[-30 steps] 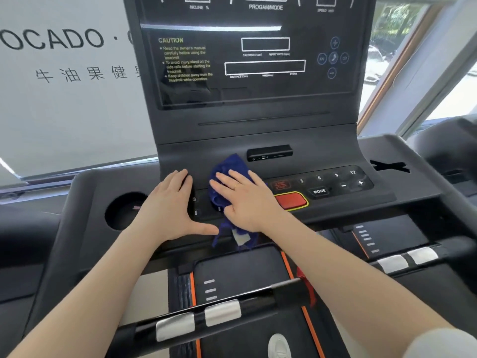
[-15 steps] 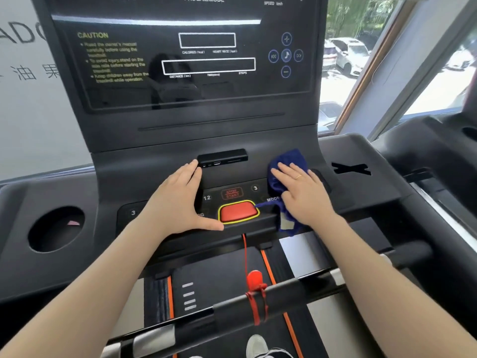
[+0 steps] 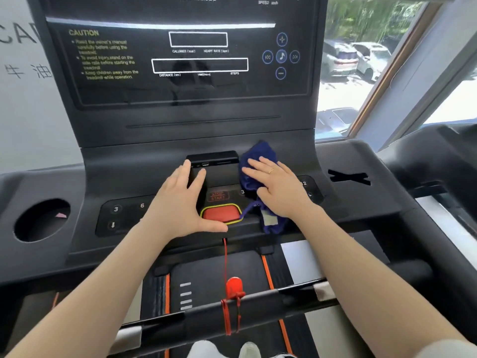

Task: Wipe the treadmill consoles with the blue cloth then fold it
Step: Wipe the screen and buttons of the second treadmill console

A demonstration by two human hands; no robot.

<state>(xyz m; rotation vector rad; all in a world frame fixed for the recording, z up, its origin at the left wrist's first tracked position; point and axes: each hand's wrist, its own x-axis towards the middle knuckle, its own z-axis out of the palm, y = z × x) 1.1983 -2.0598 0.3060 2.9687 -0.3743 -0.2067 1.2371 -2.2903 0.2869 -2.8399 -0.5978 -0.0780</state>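
While both palms lie on the dark button panel, the scene reads as follows.

Right grip: the right hand (image 3: pixel 278 189) lies flat with straight fingers spread on the blue cloth (image 3: pixel 254 177), pressing it to the panel right of centre; a ring shows on one finger.
Blue cloth: bunched, its upper part sticking out past the fingertips against the foot of the upright panel, its lower part hanging over the console's front lip with a pale tag (image 3: pixel 269 220) showing.
Left grip: the left hand (image 3: pixel 178 208) is empty, laid flat with fingers straight and thumb stretched out toward the right, just left of centre.
Red button: the red pad with a yellow border (image 3: pixel 222 214) sits between the two hands, the left thumb along its lower edge.
Treadmill console (image 3: pixel 196 130): fills the middle and top of the frame, with a dark display, a yellow CAUTION text at upper left and round blue icons at upper right.
Port block (image 3: pixel 213 158): a small black ledge just above the left fingertips.
Cup hole (image 3: pixel 41 220): a round recess at the left edge.
Safety cord (image 3: pixel 233 288): a red clip and cord hanging to the handlebar (image 3: pixel 258 306) at lower centre.
Window: parked cars (image 3: pixel 356 60) at upper right.
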